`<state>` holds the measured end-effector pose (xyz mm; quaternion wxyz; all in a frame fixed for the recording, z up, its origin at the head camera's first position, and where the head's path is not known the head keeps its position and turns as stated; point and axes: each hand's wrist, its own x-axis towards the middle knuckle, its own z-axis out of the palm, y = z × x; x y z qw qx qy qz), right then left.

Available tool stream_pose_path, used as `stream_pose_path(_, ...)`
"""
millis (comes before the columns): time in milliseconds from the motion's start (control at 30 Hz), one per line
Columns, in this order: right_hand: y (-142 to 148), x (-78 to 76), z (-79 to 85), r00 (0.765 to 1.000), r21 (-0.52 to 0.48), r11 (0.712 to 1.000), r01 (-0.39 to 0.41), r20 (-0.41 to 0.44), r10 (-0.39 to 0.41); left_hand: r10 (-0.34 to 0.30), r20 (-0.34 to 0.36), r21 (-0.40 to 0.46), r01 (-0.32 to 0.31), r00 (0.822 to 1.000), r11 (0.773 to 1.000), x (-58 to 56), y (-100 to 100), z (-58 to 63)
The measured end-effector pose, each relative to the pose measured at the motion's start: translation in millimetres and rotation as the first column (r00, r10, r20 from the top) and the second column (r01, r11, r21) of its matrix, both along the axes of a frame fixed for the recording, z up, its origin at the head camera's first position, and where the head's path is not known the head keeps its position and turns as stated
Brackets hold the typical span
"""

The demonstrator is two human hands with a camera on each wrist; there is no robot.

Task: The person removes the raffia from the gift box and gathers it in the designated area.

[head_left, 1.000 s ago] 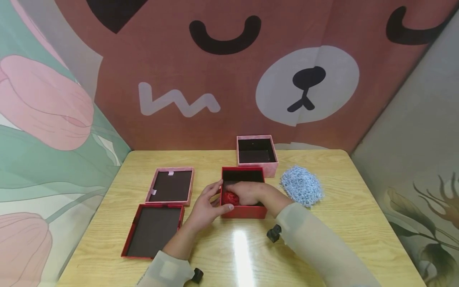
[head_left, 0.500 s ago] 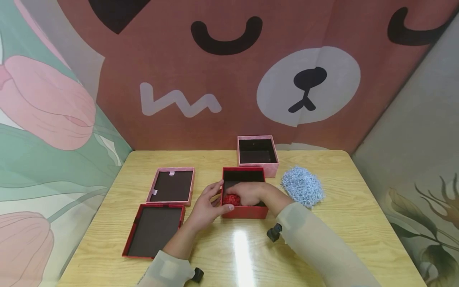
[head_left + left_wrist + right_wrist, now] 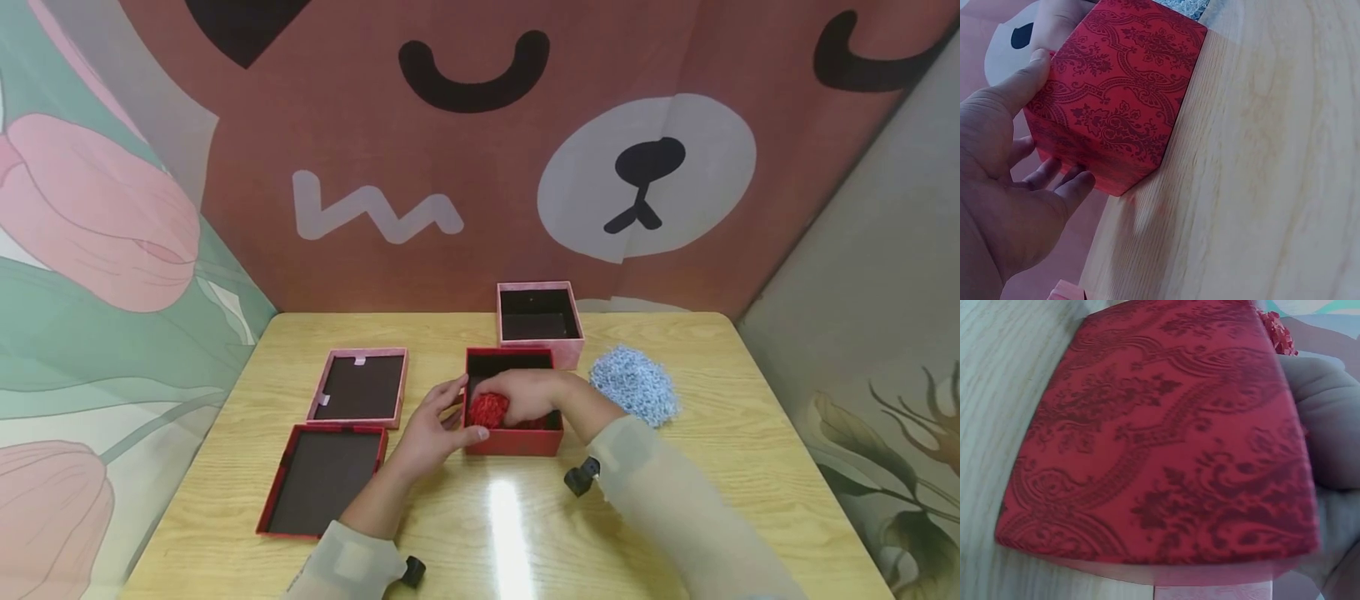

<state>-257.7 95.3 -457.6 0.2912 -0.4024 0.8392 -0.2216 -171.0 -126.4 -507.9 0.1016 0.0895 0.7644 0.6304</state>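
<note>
A red box (image 3: 517,443) with a dark inside and a damask pattern (image 3: 1122,87) stands open-topped at the middle of the table. My left hand (image 3: 431,433) holds its left front corner, thumb on the front rim and fingers against the left wall. Inside the box, my right hand (image 3: 528,393) grips a clump of red shredded paper (image 3: 489,410), which bulges out at the left of the fingers. More red shreds show low in the box beside the hand. In the right wrist view the box wall hides the fingertips, while some paper (image 3: 1279,331) shows above the rim.
Behind the red box stands an open pink box (image 3: 540,343). A heap of blue shredded paper (image 3: 633,383) lies to the right. On the left, a pink lid (image 3: 360,387) and a red lid (image 3: 326,483) lie with their dark insides up.
My right hand has risen slightly inside the box, and the red paper clump has come up with it, nearer the rim. The left hand has stayed at the corner.
</note>
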Motion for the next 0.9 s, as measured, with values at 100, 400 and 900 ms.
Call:
stream_pose_path(100, 4, -0.4, 5.5, 1.000, -0.006, 1.000, 0.024, 0.019, -0.024, -0.013, -0.010, 0.000, 0.013, 1.000, 1.000, -0.7, 0, -0.5)
stream_pose_path(400, 15, -1.1, 17.5, 0.990, -0.071, 0.992, 0.108, 0.103, -0.100, -0.009, -0.012, -0.021, 0.009, 1.000, 1.000, -1.5, 0, 0.7)
stream_pose_path(900, 36, -1.2, 38.0, 0.975, -0.171, 0.969, 0.178, 0.167, -0.149, -0.003, 0.012, -0.014, 0.003, 1.000, 1.000, -2.8, -1, -1.5)
